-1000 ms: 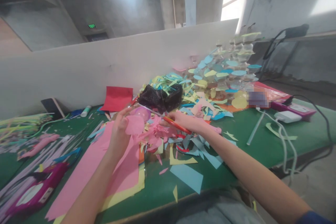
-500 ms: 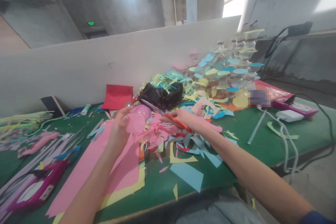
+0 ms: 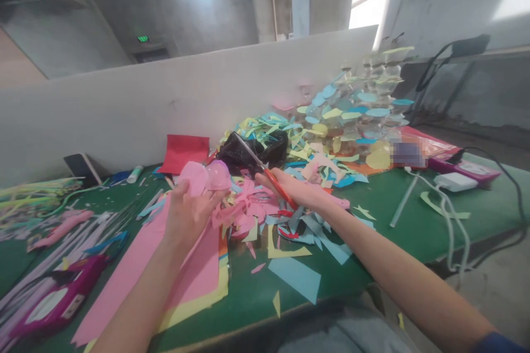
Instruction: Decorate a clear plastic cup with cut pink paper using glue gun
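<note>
Scissors [image 3: 271, 176]: red-handled, above the paper scraps in the middle; the long axis slants, blades pointing away from the person and to the left, handles back toward the right wrist.
Right hand [image 3: 296, 187]: fingers closed around the scissors' handles.
Left hand [image 3: 188, 218]: thumb and fingers hold a pink paper disc [image 3: 194, 177] with a clear dome [image 3: 219, 175] joined to its right side; the disc-to-dome line runs roughly level, dome end toward the scissors.
Near the hands: pink scraps [image 3: 252, 201] just right of the dome, a crumpled black bag [image 3: 269, 154] behind, and large pink sheets [image 3: 199, 265] beneath the left forearm.
Green surface [image 3: 351, 281]: blue and yellow offcuts lie in front; a red sheet [image 3: 186, 154] sits behind the left hand.
Far right: stacked clear pieces with blue and yellow discs [image 3: 358, 113].
</note>
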Available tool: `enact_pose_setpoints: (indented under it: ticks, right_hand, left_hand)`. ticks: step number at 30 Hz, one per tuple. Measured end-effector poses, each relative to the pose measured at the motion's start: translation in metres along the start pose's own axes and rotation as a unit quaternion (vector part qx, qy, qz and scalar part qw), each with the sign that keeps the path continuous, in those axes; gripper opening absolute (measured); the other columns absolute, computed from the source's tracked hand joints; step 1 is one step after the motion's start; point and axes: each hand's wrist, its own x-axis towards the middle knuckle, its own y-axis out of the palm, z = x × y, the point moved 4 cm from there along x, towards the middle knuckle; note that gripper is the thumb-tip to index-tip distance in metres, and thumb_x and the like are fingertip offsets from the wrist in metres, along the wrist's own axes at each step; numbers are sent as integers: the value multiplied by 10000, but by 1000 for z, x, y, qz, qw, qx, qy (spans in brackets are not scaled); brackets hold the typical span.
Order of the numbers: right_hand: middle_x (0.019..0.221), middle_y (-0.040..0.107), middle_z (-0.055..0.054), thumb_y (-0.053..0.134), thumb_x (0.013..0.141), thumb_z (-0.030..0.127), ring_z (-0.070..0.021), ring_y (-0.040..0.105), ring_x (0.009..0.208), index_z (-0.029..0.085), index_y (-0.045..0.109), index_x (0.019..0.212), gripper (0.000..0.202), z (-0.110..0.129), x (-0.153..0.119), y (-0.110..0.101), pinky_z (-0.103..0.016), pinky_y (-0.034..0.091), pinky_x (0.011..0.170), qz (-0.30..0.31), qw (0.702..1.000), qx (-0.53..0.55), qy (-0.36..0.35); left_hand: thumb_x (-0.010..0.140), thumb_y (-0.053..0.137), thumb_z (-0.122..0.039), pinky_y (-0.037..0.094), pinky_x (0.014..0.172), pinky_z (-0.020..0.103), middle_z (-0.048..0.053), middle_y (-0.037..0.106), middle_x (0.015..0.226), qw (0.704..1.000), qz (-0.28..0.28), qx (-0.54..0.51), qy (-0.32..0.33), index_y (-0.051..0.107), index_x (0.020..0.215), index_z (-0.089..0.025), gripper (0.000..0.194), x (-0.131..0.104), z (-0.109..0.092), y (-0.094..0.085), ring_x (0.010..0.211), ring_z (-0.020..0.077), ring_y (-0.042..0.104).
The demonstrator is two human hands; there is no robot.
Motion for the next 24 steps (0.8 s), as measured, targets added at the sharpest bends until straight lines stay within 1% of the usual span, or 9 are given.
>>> enact_pose_setpoints:
  ticks: [3, 5, 9, 12, 14, 17, 19, 22, 24]
  right_hand:
    - [733, 526, 17, 557, 831, 681, -182, 512, 691, 224, 460, 793, 469, -4, 4, 4, -309, 402, 642, -3, 1000, -13, 6]
    - [767, 549, 11, 519, 848, 691, -179, 526, 710, 215, 476, 808, 479, -9, 7, 6, -301, 400, 653, 0, 1000, -24, -3]
    - [752, 563, 10, 507, 846, 696, -168, 519, 672, 208, 493, 780, 492, -16, 12, 12, -288, 381, 618, 22, 999, -30, -20]
    - [744, 558, 20, 574, 814, 674, -159, 512, 664, 208, 488, 786, 475, -17, 12, 18, -272, 372, 596, 28, 999, -19, -18]
    - [778, 573, 17, 647, 778, 632, -162, 526, 701, 205, 497, 822, 455, -16, 12, 21, -263, 379, 607, 16, 1000, -10, -14]
    - [816, 581, 10, 693, 759, 569, -165, 528, 735, 196, 516, 854, 424, -15, 14, 24, -262, 390, 626, -5, 1000, 25, -15]
    - [811, 575, 12, 689, 762, 540, -162, 520, 736, 189, 530, 866, 399, -14, 15, 25, -263, 394, 633, -14, 997, 72, -20]
    - [761, 533, 36, 690, 752, 495, -137, 483, 685, 188, 530, 850, 360, -10, 15, 25, -252, 380, 620, -23, 988, 152, -22]
    - [731, 499, 53, 694, 737, 462, -117, 448, 639, 196, 513, 813, 331, -8, 14, 24, -243, 361, 596, -31, 982, 187, -20]
  left_hand:
    - [758, 640, -460, 541, 984, 453, 43, 718, 1022, 1000, 6, 13, -19, 576, 828, -236, 242, -1, 4, 1, 1120, 266, 653]
    - [735, 661, -447, 533, 998, 442, 41, 715, 1039, 999, 19, 15, -24, 586, 839, -236, 246, -2, 6, 2, 1135, 269, 648]
    - [678, 721, -382, 542, 978, 476, 40, 712, 926, 998, 41, 19, -44, 583, 794, -233, 233, -1, 11, 1, 1061, 294, 680]
    - [669, 752, -423, 528, 978, 541, 35, 699, 865, 996, 63, 7, -68, 553, 746, -238, 281, 2, 19, -4, 1016, 318, 694]
    - [663, 764, -470, 503, 1011, 552, 42, 692, 869, 994, 70, 1, -78, 546, 739, -239, 327, 5, 24, -8, 1030, 324, 688]
    - [660, 771, -492, 471, 1054, 537, 66, 688, 934, 992, 90, 14, -90, 585, 800, -232, 350, 5, 29, -8, 1107, 338, 657]
    - [647, 789, -456, 473, 1049, 531, 77, 686, 950, 990, 103, 33, -93, 598, 805, -220, 342, 2, 29, -5, 1124, 350, 647]
    - [635, 809, -399, 490, 1026, 526, 73, 681, 905, 987, 125, 57, -81, 589, 753, -214, 311, -3, 27, 1, 1128, 356, 640]
    - [653, 808, -377, 486, 1035, 524, 66, 684, 905, 984, 151, 69, -70, 607, 780, -219, 286, -5, 28, 5, 1155, 346, 623]
